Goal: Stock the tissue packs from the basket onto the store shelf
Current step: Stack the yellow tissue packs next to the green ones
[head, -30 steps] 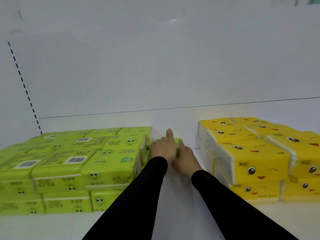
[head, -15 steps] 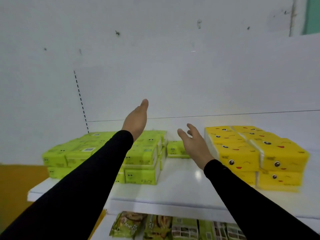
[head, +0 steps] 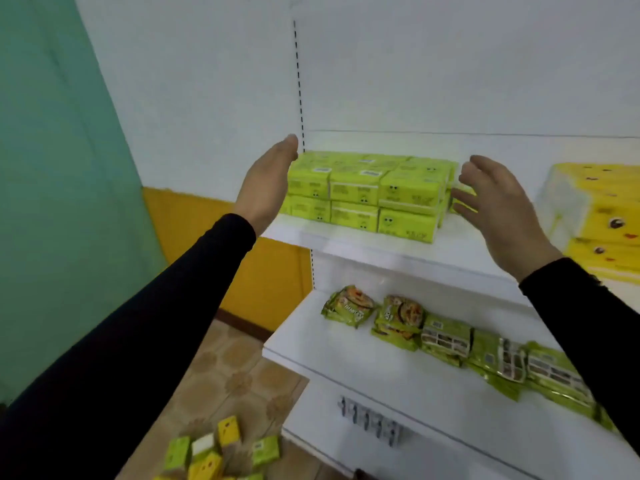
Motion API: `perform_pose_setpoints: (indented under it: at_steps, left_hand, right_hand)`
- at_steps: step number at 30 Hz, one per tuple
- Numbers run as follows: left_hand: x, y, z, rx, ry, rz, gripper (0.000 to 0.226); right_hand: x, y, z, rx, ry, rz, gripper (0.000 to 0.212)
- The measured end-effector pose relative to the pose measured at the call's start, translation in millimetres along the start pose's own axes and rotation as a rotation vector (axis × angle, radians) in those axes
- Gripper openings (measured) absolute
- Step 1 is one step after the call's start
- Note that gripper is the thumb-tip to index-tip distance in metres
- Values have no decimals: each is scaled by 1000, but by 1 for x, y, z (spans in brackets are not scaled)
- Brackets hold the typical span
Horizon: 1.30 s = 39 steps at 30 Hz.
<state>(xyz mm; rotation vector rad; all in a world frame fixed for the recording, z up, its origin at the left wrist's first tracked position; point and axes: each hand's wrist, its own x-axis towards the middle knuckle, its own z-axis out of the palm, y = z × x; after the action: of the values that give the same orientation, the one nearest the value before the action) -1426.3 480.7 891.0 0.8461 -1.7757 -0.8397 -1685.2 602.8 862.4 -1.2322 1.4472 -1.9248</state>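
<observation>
A single head-worn wide-angle view looks forward and slightly down from close by at the white shelf (head: 398,249), floor visible at lower left

The green tissue packs (head: 367,192) sit on the white store shelf (head: 374,247) in front of me, stacked two high in neat rows, their smiley-face fronts turned outward. To their right, apart from them, stands a block of yellow tissue packs (head: 595,216), blurred, also stacked. Down by the floor, more loose packs (head: 214,452), green and yellow, lie jumbled at odd angles; their basket is not clearly visible.
</observation>
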Motion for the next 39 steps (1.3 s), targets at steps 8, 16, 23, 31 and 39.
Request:
perform_pose_setpoints:
  at_steps: [8,16,23,31,39]
  left_hand:
    - [-71,-110,-117,104,-123,-83,56]
    - [-141,-211,-242,194,-171,-291,57]
    - [-172,-249,-221,150,-314,-385,59]
    - [-200,-242,-96,91,-558,-390,59]
    - [-246,-232,88,170,-809,-506,57]
  right_hand:
    - [-79,47,123,30,-28,118,68]
    - [-176,132,250,-85,-147,360,46]
    - [-236,147,241,-232,-111,514,47]
    - [-283,168,133,-324,47,624,45]
    - [-318,239,-24,-372,94,801,40]
